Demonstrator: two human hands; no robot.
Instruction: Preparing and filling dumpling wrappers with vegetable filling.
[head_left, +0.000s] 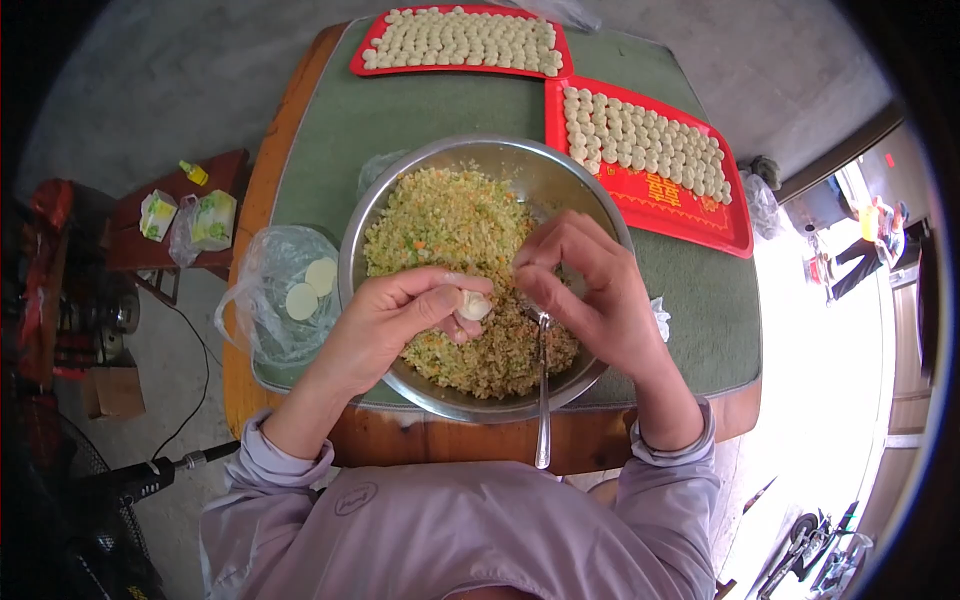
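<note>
My left hand (397, 304) pinches a small folded dumpling (474, 305) between thumb and fingers, above a wide stainless steel bowl (559, 169). Chopped vegetable filling (450, 214) with green and orange bits fills the bowl, and a browner mash (499, 367) lies on its near side. Just right of the dumpling, my right hand (596, 289) is raised, thumb and fingertips together; nothing shows between them. A metal spoon (544, 405) leans over the bowl's near rim, its head partly behind my right hand. Two round dough wrappers (302, 301) lie on a clear plastic bag (274, 259) left of the bowl.
Two red trays (637, 202) at the back and right hold rows of dumplings (469, 41). A green cloth (322, 150) covers the wooden table (450, 442). Tissue boxes (214, 217) sit on a stool to the left. A person (877, 240) is outside the doorway.
</note>
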